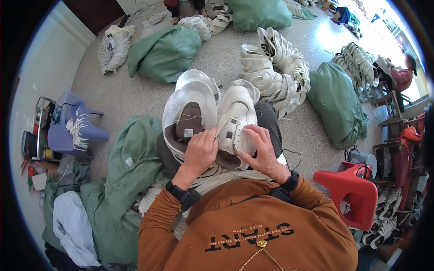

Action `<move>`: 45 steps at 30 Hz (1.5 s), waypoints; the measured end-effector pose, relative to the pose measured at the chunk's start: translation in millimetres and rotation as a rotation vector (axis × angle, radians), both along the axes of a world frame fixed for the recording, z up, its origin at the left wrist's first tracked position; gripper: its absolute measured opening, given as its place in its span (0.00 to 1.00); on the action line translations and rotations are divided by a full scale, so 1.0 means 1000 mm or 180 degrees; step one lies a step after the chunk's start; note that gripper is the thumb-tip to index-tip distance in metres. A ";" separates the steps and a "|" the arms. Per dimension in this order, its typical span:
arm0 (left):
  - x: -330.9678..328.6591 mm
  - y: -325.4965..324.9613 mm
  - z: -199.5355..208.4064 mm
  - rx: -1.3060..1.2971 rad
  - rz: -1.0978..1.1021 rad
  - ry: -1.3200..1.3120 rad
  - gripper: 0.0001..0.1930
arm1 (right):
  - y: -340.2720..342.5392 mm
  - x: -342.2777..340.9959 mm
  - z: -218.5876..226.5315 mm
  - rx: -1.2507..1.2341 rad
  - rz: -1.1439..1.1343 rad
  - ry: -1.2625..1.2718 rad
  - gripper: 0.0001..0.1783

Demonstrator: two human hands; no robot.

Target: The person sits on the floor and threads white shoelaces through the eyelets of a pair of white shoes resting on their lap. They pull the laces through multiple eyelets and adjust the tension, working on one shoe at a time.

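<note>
A white shoe upper [238, 106] lies across my lap, its toe pointing away from me and its lacing area facing up. My left hand [202, 151] is closed at the upper's left eyelet edge, fingertips pinched; whether a lace is between them I cannot make out. On the other side, my right hand [263, 152] grips the upper's right edge between thumb and fingers. Left of it, a stack of white uppers [190, 97] with brown linings rests on my left thigh, and a thin white cord loops across its opening. A bundle of white laces [221, 179] lies over my lap.
Bundled white uppers [275, 67] lie on the floor ahead, among green sacks [165, 53]. A blue stool [74, 131] holding white laces stands left; a red stool [348, 192] stands right. Green cloth [131, 158] is heaped at my left. Another person [402, 77] sits far right.
</note>
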State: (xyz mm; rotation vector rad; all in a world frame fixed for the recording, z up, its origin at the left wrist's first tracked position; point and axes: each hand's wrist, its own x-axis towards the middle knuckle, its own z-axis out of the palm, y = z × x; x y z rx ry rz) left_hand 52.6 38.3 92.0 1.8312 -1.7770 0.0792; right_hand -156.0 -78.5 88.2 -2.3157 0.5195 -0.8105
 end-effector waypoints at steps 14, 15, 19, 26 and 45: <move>0.014 -0.026 0.003 0.0274 -0.0017 0.0532 0.25 | -0.012 0.009 -0.025 0.0699 -0.0210 -0.0186 0.31; 0.013 -0.027 0.012 0.0125 -0.0034 0.0592 0.26 | -0.010 0.005 -0.024 0.0863 -0.0305 -0.0280 0.31; 0.009 -0.060 0.027 -0.0118 -0.0242 -0.0091 0.28 | -0.009 -0.002 -0.032 0.1176 -0.0392 -0.0320 0.32; 0.010 -0.089 0.024 0.0907 -0.0289 -0.0432 0.12 | -0.003 0.005 -0.021 0.0450 -0.0233 0.0086 0.47; 0.076 -0.022 0.125 -0.1060 -0.0612 0.4311 0.08 | -0.005 0.005 -0.035 0.0039 -0.0031 -0.0055 0.37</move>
